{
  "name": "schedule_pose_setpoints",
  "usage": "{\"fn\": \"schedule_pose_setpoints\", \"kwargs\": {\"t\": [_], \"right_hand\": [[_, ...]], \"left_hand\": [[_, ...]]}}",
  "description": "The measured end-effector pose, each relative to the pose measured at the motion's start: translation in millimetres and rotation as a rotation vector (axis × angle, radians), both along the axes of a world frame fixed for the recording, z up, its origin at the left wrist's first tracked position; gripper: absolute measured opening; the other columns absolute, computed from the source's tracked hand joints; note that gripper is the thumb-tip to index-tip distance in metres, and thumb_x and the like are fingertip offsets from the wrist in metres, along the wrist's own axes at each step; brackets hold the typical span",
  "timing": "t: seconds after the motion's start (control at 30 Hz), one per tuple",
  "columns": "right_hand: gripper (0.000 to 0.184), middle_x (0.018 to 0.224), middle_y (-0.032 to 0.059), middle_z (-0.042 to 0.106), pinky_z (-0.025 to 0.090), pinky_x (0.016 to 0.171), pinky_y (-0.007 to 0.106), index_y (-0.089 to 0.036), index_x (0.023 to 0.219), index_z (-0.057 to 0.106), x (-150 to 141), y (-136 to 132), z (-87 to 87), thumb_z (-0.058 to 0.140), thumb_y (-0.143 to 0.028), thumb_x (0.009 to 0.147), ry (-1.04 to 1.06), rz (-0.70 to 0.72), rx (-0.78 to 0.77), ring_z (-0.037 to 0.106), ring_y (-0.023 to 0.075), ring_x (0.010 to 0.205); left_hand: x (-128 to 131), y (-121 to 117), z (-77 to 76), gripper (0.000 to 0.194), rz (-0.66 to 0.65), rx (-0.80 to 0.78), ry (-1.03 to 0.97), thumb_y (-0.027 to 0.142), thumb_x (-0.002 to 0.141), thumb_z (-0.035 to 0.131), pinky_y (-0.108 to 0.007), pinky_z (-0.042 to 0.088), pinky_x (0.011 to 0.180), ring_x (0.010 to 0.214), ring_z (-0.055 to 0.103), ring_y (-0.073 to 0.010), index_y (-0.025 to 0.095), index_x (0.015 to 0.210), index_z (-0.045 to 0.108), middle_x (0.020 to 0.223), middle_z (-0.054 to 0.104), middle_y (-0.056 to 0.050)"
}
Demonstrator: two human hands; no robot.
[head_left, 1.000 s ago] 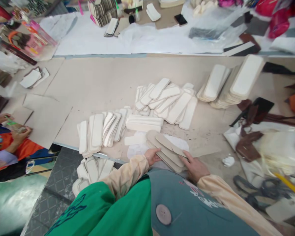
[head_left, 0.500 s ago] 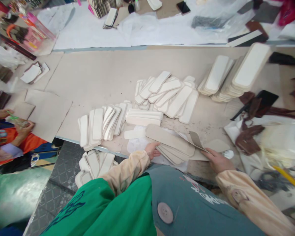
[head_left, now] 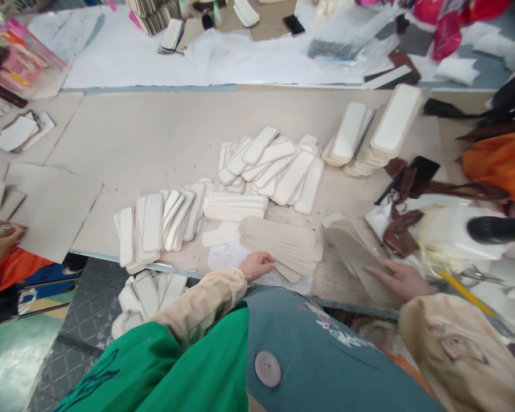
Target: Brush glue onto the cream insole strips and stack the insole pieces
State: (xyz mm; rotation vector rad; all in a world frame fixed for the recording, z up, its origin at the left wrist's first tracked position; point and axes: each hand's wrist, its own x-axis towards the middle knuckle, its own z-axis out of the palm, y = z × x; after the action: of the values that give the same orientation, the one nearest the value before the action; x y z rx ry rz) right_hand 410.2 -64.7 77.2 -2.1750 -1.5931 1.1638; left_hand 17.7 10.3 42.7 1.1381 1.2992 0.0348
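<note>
Long, round-cornered beige-grey strips (head_left: 278,232) lie fanned in a pile close to my body. At the pile's near left edge is my left hand (head_left: 257,266), its fingers curled closed; whether anything is pinched in them cannot be made out. Off to the right, my right hand (head_left: 401,279) grips thin greyish panels (head_left: 354,254), smeared by motion and tilted, apart from the fanned pile. A small white strip (head_left: 221,236) lies on white paper just left of the pile. Behind it, white-faced strips stand on edge in a block (head_left: 236,206).
White padded strips lie in a loose heap (head_left: 278,166) and a leaning row (head_left: 152,223). Taller stacks (head_left: 397,123) stand behind at right. Brown straps (head_left: 403,229), scissors (head_left: 476,276) and a yellow-handled tool (head_left: 466,293) are on the right. Another person's hand (head_left: 2,246) shows at far left.
My right hand has moved right and away from the fanned pile with the panels. My left hand's fingers have curled in. The camera view has shifted right.
</note>
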Motion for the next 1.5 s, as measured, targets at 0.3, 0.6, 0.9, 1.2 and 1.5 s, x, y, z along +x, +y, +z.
{"fn": "schedule_pose_setpoints", "kwargs": {"t": [0.3,0.6,0.9,1.2,1.5], "right_hand": [[0.042,0.095,0.0055,0.071,0.052,0.075,0.033,-0.02,0.109,0.065,-82.4,34.3,2.3,0.048,-0.051,0.086,-0.013,-0.092,0.054,0.066,0.0223,0.087],[0.038,0.121,0.0108,0.062,0.05,0.081,0.031,-0.02,0.121,0.06,-136.0,18.4,-11.7,0.037,-0.034,0.094,-0.234,0.332,0.22,0.063,0.0217,0.1],[0.067,0.084,0.0023,0.07,0.052,0.068,0.033,-0.022,0.14,0.037,-81.3,14.7,-52.8,0.059,-0.036,0.078,0.182,-0.522,-0.002,0.063,0.0171,0.066],[0.047,0.073,-0.0003,0.06,0.03,0.037,0.018,-0.023,0.108,0.058,-66.1,7.0,-57.5,0.068,-0.032,0.064,0.73,-0.796,-0.187,0.044,0.0078,0.047],[0.037,0.053,-0.008,0.047,0.015,0.036,0.016,-0.019,0.088,0.056,-84.4,10.1,-63.9,0.07,-0.034,0.058,0.835,-0.827,-0.255,0.03,0.0038,0.037]], "left_hand": [[88.5,2.5,35.1,0.066,0.299,-0.476,-0.482,0.037,0.062,0.082,-0.038,0.044,0.092,0.111,0.057,-0.0246,0.021,0.12,0.055,0.122,0.059,-0.012],[130.6,13.7,1.9,0.019,0.588,-0.665,-0.583,0.032,0.081,0.065,-0.031,0.049,0.073,0.067,0.06,-0.0146,0.014,0.085,0.061,0.077,0.065,-0.005],[135.1,11.6,-27.4,0.009,0.648,-0.599,-0.312,0.02,0.091,0.047,-0.035,0.054,0.082,0.081,0.067,-0.0159,0.018,0.098,0.052,0.094,0.068,-0.007],[142.0,9.2,-38.7,0.009,0.681,-0.547,-0.232,0.016,0.087,0.052,-0.032,0.056,0.075,0.077,0.068,-0.0163,0.018,0.096,0.053,0.088,0.069,-0.006],[150.0,6.4,-29.0,0.019,0.648,-0.6,-0.384,0.028,0.084,0.056,-0.038,0.054,0.08,0.086,0.068,-0.0227,0.015,0.096,0.062,0.094,0.071,-0.013]]}}
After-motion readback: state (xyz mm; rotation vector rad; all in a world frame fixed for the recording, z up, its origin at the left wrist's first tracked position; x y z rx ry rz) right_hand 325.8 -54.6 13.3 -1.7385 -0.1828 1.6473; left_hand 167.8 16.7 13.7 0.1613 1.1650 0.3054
